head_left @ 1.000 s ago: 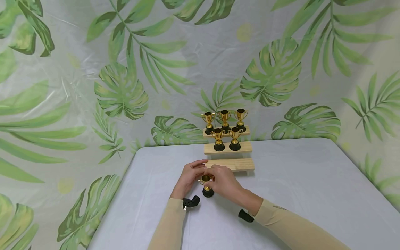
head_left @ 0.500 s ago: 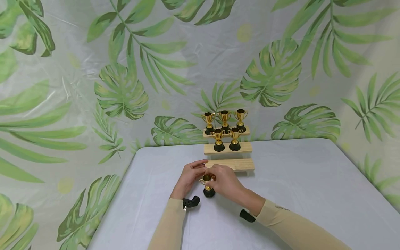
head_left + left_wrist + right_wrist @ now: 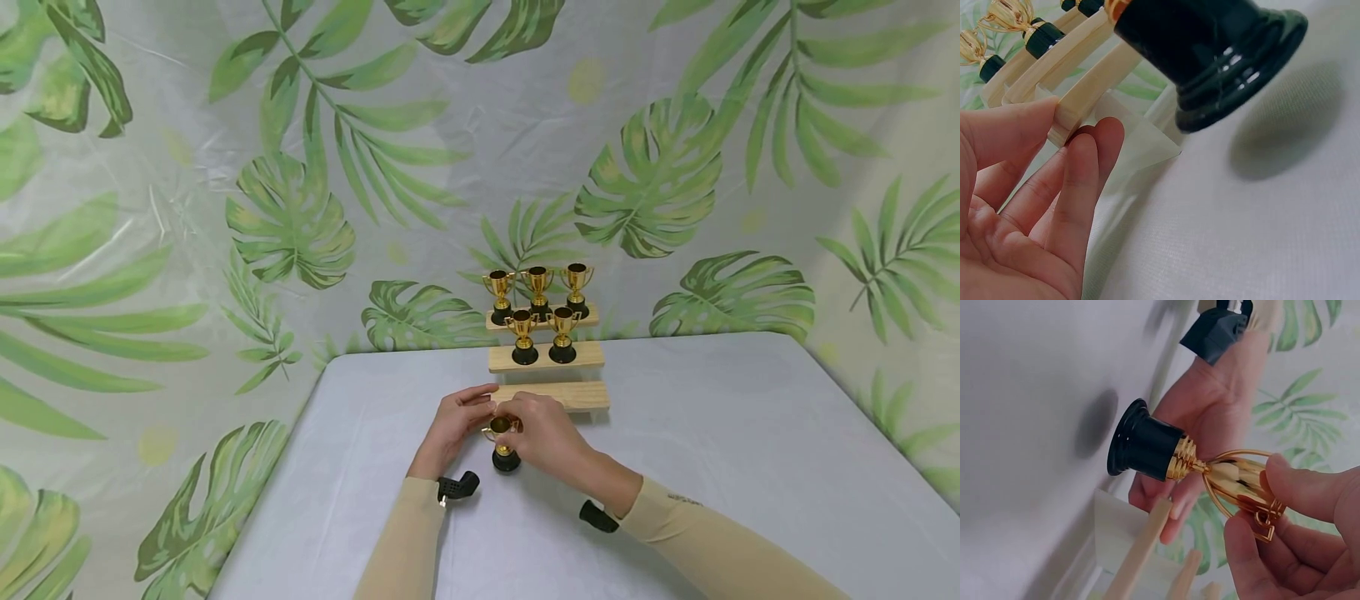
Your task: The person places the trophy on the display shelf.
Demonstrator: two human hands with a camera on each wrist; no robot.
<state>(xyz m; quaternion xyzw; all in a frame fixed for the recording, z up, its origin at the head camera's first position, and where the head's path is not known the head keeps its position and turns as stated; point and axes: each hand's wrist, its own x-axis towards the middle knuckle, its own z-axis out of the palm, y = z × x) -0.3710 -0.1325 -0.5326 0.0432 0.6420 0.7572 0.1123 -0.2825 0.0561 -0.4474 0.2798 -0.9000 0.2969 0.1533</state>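
My right hand (image 3: 547, 435) pinches a small gold trophy (image 3: 506, 459) by its cup, close to one of the looped handles. The trophy has a black round base, and in the right wrist view the base (image 3: 1147, 445) hangs off the tablecloth with its shadow apart from it. At the near end of the lowest wooden step (image 3: 1094, 84), my left hand (image 3: 454, 427) grips the board, thumb on one face and fingertips (image 3: 1082, 147) under the other. The held trophy is just in front of this three-tier display stand, beside the left hand.
Three matching trophies (image 3: 538, 287) stand on the top step and two trophies (image 3: 562, 337) on the middle step (image 3: 502, 358). Clear supports (image 3: 1132, 122) hold the boards up. White cloth covers the table (image 3: 720, 433), and a leaf-print curtain (image 3: 480, 167) hangs behind it.
The trophy in my right hand has moved slightly to the right in the head view, the right wrist with it. The left hand keeps its place on the lowest step.
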